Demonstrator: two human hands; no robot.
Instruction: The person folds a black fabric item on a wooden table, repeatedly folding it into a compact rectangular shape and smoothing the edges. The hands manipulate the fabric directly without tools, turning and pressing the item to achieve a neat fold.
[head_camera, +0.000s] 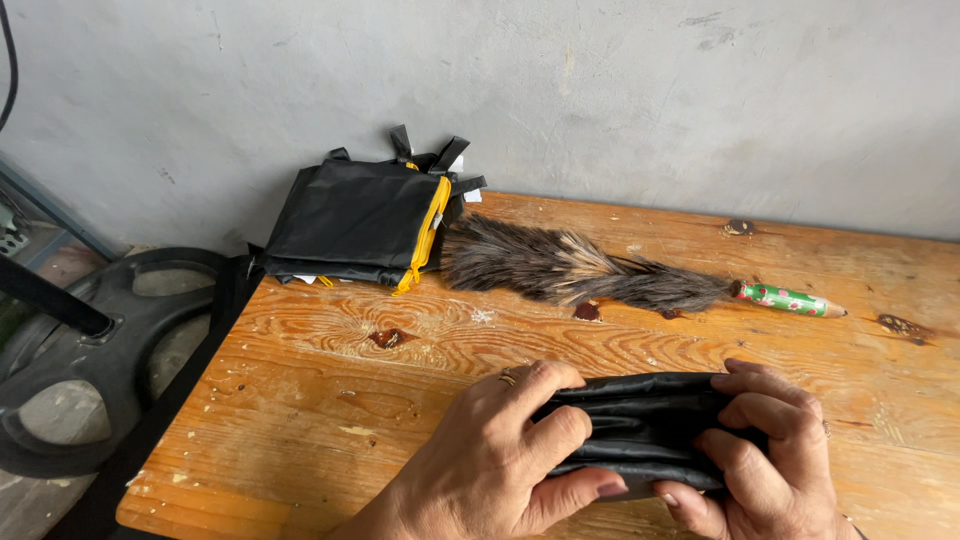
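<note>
Hands — left hand, right hand — gripping black fabric (folded) on table.

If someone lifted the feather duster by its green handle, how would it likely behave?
The feather duster would probably feel light, since most of it is fluffy grey-brown plumage. The feathers would likely droop and flex, while the painted handle looks rigid. Lying flat on the wooden table, the rounded handle might roll slightly if nudged, though the feathers should damp that.
</note>
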